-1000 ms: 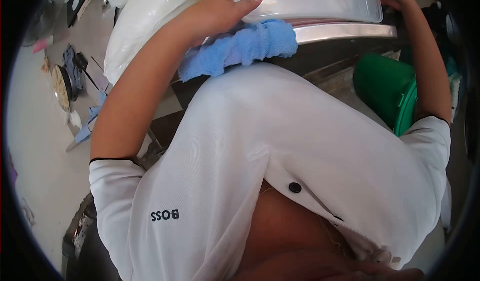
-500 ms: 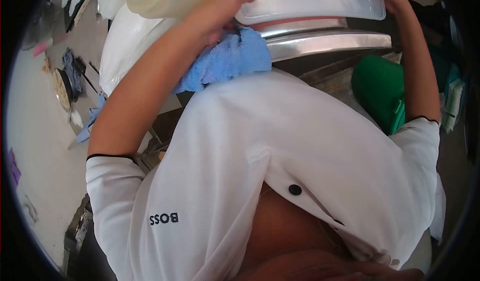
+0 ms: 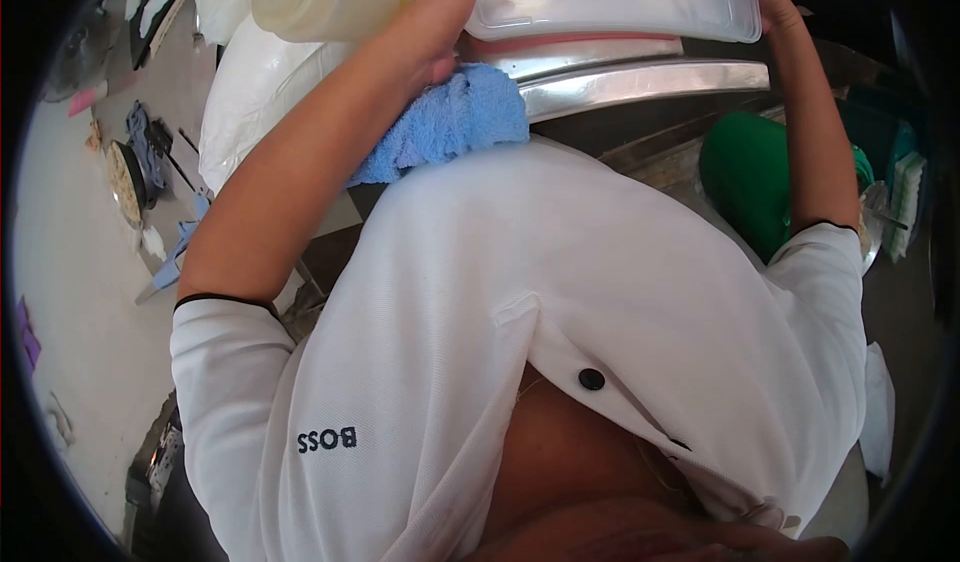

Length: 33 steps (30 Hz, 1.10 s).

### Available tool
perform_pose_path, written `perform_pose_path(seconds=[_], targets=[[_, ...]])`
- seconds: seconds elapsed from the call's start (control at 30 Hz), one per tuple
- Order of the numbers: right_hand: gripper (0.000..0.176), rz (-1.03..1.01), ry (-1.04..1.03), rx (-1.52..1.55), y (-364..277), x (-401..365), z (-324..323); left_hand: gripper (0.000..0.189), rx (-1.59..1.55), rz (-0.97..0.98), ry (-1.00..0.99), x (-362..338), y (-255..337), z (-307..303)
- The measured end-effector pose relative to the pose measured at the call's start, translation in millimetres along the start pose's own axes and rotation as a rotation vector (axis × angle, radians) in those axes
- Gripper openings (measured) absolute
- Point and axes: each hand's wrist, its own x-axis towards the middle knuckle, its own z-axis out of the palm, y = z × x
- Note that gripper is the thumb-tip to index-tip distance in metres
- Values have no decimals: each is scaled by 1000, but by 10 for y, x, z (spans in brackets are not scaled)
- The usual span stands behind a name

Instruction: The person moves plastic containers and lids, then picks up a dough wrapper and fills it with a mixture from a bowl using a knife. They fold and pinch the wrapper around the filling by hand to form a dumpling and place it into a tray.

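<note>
Pinching container (image 3: pixel 620 7) with left hand (image 3: pixel 452 10) near edge of counter (image 3: pixel 650 85); cannot tell for right hand (image 3: pixel 776 7); could tip if held unevenly.

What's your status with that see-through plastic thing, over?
Left hand and right hand at opposite ends of clear plastic container; full grip unseen. Its far edge out of frame. Possible obstacle: blue towel by left hand.
</note>
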Motion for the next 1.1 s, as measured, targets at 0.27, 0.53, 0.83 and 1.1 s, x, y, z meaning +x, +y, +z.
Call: perform_pose_path(seconds=[0.27, 0.53, 0.83, 1.1], targets=[[64, -56, 35, 16, -233, -117, 87, 57, -199, 115, -209, 15, -14, -109], [60, -119, -32, -3, -357, -160, 112, 68, -201, 109, -128, -36, 48, -60], [48, -105, 1, -36, -722, -136, -751, 52, -395, 267, -493, 53, 318, 93], [45, -498, 471, -115, -1519, -1599, -1277, 49, -110, 676, -197, -894, 498, 216]])
